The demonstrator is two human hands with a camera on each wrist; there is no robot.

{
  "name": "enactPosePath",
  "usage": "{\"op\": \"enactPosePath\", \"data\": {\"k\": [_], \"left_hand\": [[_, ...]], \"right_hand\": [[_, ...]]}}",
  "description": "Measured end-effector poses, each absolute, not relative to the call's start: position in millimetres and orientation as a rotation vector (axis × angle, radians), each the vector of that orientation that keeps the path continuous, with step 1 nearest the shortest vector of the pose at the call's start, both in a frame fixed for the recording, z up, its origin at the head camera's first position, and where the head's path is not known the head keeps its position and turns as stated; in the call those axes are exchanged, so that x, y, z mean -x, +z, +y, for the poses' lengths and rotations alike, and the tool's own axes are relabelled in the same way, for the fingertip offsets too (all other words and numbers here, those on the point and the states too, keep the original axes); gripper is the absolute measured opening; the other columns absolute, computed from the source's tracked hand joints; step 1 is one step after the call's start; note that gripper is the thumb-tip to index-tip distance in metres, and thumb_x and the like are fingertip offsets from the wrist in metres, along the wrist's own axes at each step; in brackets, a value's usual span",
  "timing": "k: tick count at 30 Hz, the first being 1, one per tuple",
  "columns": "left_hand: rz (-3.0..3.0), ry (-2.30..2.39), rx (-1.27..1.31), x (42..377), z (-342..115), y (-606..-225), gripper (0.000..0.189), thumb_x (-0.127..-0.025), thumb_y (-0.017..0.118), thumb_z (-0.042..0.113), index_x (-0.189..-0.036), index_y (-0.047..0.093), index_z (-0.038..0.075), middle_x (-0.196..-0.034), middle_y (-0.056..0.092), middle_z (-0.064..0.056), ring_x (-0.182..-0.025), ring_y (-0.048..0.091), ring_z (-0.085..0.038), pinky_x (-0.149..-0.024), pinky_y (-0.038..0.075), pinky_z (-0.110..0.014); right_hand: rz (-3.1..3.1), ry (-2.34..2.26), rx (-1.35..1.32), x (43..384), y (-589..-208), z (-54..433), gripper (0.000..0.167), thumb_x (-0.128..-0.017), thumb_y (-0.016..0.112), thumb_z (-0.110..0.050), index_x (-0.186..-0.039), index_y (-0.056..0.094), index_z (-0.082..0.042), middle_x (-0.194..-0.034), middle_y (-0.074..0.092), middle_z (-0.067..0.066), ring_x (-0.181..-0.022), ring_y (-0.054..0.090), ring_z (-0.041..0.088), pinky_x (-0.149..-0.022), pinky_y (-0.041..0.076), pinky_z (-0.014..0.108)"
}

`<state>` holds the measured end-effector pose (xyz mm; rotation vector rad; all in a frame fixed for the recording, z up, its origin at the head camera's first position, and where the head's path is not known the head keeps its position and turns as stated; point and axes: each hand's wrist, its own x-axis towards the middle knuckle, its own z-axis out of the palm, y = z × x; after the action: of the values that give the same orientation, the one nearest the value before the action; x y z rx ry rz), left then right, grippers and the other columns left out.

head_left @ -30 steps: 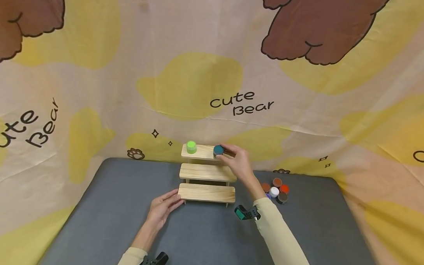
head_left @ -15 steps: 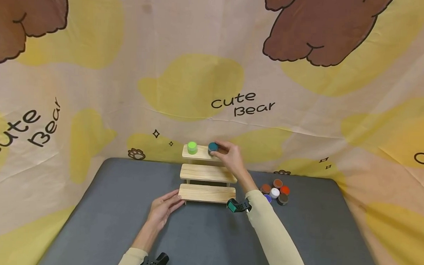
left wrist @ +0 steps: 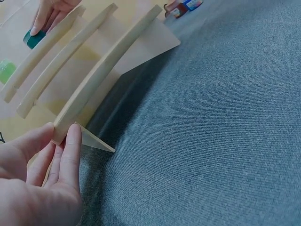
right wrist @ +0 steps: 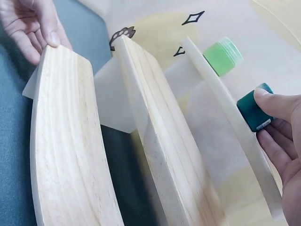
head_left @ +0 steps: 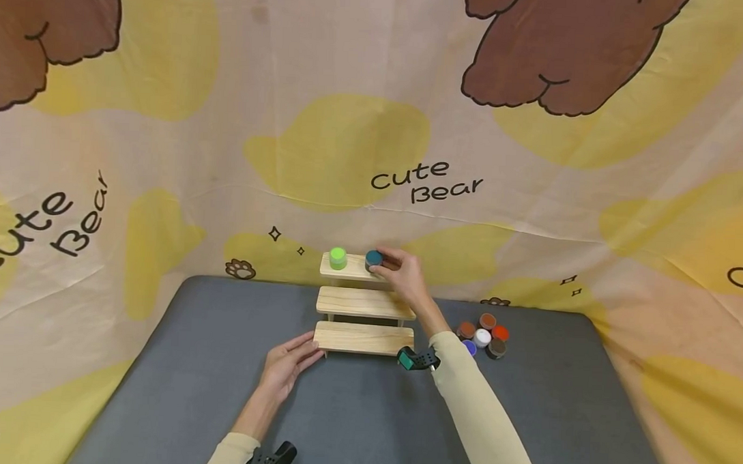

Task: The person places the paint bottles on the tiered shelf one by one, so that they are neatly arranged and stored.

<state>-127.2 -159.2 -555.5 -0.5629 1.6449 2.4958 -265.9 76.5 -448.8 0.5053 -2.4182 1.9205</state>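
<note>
A three-tier wooden display stand [head_left: 364, 337] stands on the grey table. My left hand [head_left: 281, 369] pinches the left end of its lowest board, thumb on top and fingers beneath, as the left wrist view shows. On the top board, my right hand [head_left: 409, 280] holds a small dark teal paint jar [right wrist: 255, 109] between thumb and fingers. The jar is upright and touches the board. To its left on that board sits a bright green paint jar [head_left: 338, 259], a gap apart from the teal one.
Several more jars cluster on the table right of the stand, among them a white jar [head_left: 482, 338], a red jar [head_left: 500, 333] and a dark brown jar [head_left: 496, 348]. A printed cloth [head_left: 325, 148] hangs close behind the stand. The grey table [head_left: 353, 416] extends in front.
My right hand has slid the teal jar a little left along the top board, toward the green jar, and then stayed there. The left hand keeps its place on the stand.
</note>
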Motion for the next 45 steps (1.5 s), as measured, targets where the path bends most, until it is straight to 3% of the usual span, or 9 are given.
{"op": "enactPosePath", "data": {"k": [9,16,22,32,37,45], "left_hand": [[1.658,2.48,0.55,123.7,-158.4,-555.3,0.046,-0.092,0.063,-0.004,-0.135,0.049,-0.013,-0.14,0.045,-0.032,-0.101,0.068,-0.022,-0.097,0.057,-0.033],[1.642,2.483,0.533,125.0,-159.7,-555.2,0.048,-0.092,0.063,-0.004,-0.136,0.047,-0.012,-0.141,0.044,-0.032,-0.103,0.068,-0.024,-0.098,0.057,-0.033],[1.64,2.486,0.521,126.3,-158.8,-555.4,0.048,-0.093,0.062,-0.004,-0.137,0.047,-0.013,-0.142,0.043,-0.033,-0.101,0.068,-0.022,-0.097,0.057,-0.033],[1.624,2.505,0.523,125.9,-159.9,-555.1,0.046,-0.092,0.062,-0.007,-0.135,0.047,-0.015,-0.141,0.044,-0.033,-0.1,0.068,-0.02,-0.097,0.057,-0.033],[1.63,2.509,0.533,126.4,-159.8,-555.2,0.045,-0.092,0.062,-0.008,-0.134,0.048,-0.015,-0.14,0.045,-0.034,-0.099,0.068,-0.02,-0.097,0.057,-0.034],[1.637,2.498,0.538,126.5,-158.5,-553.8,0.046,-0.092,0.062,-0.007,-0.135,0.048,-0.015,-0.14,0.044,-0.033,-0.1,0.068,-0.02,-0.097,0.057,-0.033]], "right_hand": [[-2.404,1.92,-0.456,258.5,-440.4,86.3,0.044,-0.087,0.074,-0.004,-0.129,0.061,0.003,-0.128,0.062,0.02,-0.117,0.06,0.032,-0.098,0.057,0.029],[-2.336,1.967,-0.464,240.9,-418.4,101.5,0.041,-0.089,0.069,0.004,-0.126,0.057,0.015,-0.128,0.057,0.032,-0.118,0.056,0.045,-0.103,0.053,0.042],[-2.318,1.926,-0.415,239.3,-431.9,123.5,0.042,-0.089,0.071,-0.001,-0.128,0.059,0.011,-0.127,0.06,0.027,-0.117,0.058,0.04,-0.098,0.057,0.03],[-2.285,1.964,-0.324,230.0,-448.3,155.2,0.048,-0.089,0.072,-0.006,-0.133,0.056,0.006,-0.13,0.059,0.024,-0.119,0.058,0.037,-0.095,0.055,0.019],[-2.23,2.032,-0.312,224.7,-453.3,166.1,0.051,-0.09,0.071,-0.004,-0.135,0.052,0.01,-0.133,0.055,0.03,-0.121,0.054,0.044,-0.096,0.055,0.018],[-2.195,1.943,-0.291,212.9,-462.3,182.0,0.048,-0.087,0.075,-0.005,-0.13,0.059,0.008,-0.125,0.062,0.026,-0.115,0.058,0.044,-0.092,0.057,0.019]]}}
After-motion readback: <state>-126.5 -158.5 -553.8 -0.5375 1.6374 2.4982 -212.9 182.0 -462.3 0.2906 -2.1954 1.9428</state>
